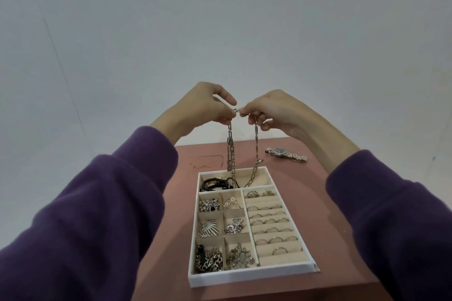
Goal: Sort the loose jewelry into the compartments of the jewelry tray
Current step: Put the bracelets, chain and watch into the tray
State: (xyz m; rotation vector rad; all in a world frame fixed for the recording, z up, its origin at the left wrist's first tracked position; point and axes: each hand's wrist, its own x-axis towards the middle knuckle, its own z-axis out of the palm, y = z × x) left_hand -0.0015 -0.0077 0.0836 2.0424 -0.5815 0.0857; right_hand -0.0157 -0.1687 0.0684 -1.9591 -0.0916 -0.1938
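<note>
The chain necklace [231, 149] hangs in a long loop from my two hands. Its lowest links reach into the long compartment at the 12 o'clock end of the jewelry tray [244, 273], beside the black bracelets [215, 184]. My left hand [210, 107] and right hand [269, 110] each pinch one end at the clasp, fingertips almost meeting, the other fingers curled. I judge I'm working the clasp before laying the chain down. Next I should lower it slowly so the links coil inside that compartment. A watch [285, 153] lies on the surface [183, 190] at 1 o'clock from the tray.
</note>
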